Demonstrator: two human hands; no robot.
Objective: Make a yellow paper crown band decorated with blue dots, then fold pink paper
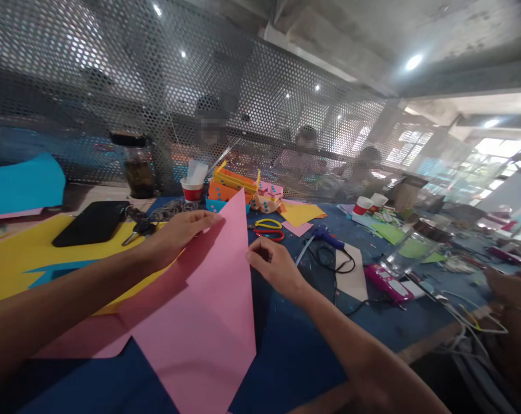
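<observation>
A large pink paper sheet [209,305] lies on the blue table [295,356], folded so its tip points away from me. My left hand [176,233] rests on the sheet's upper left edge, fingers stretched toward the tip and pressing it down. My right hand [274,265] pinches the sheet's right edge between thumb and fingers. A yellow paper sheet [23,253] lies under my left forearm.
A black phone [91,223] and keys [140,227] lie on the yellow sheet. Scissors [269,229], a glue gun [325,236] with cable, red cups [192,190], paper scraps and a glass jar [409,247] crowd the far side. Another person's hand [506,284] shows at the right.
</observation>
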